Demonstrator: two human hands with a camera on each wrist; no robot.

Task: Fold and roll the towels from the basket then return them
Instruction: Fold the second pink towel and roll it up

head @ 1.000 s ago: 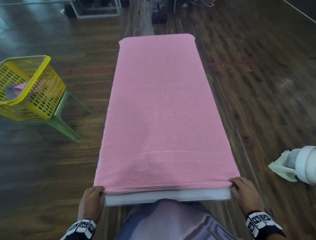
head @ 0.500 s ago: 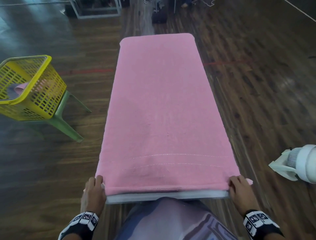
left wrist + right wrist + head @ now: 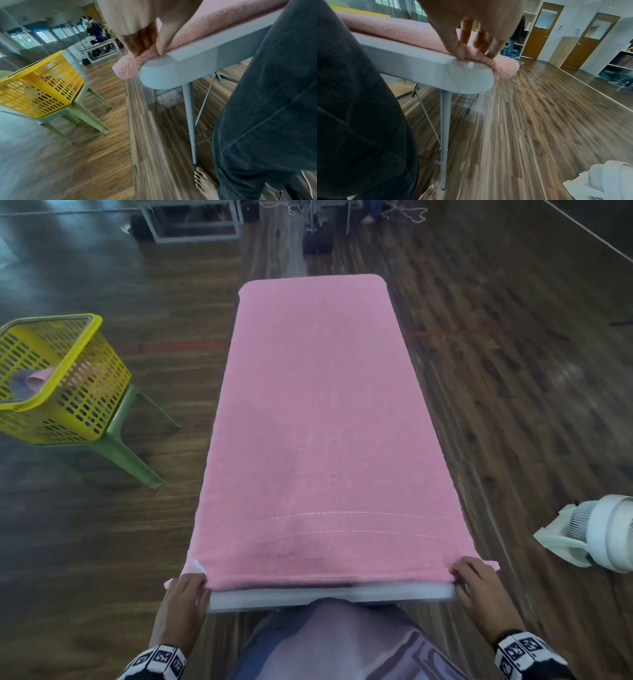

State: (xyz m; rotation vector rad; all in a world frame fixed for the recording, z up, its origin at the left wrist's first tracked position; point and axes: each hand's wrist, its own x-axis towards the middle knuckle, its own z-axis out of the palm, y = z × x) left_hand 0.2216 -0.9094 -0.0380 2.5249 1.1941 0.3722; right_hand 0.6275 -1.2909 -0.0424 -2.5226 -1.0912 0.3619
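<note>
One pink towel [image 3: 325, 422] covers almost the whole top of the long, narrow desk [image 3: 329, 597] in front of you, lying flat and smooth from the far rounded end to the near edge. Its pile looks fluffy and nubbly in the wrist views, and two faint stitched lines cross it near your end. The near edge is doubled into a thick hem or fold that sits just short of the desk's white rim, and both near corners stick out past the desk's sides; a small white tag shows at the left one.

Your left hand [image 3: 183, 602] pinches the near left corner, thumb on one side and fingers curled on the other, with the corner bulging out past the rounded desk corner [image 3: 130, 65]. Your right hand [image 3: 479, 590] pinches the near right corner the same way, thumb and fingertips closed on the pile right above the desk's corner, the towel's end hanging slightly over the side [image 3: 503, 67].

The yellow basket [image 3: 73, 361] with perforated walls sits on a green plastic chair [image 3: 126, 446] to your left, well apart from the desk, tilted a little, with another piece of pink cloth [image 3: 37, 378] lying inside. A white fan [image 3: 603, 535] stands on the wooden floor [image 3: 513, 405] to your right.
</note>
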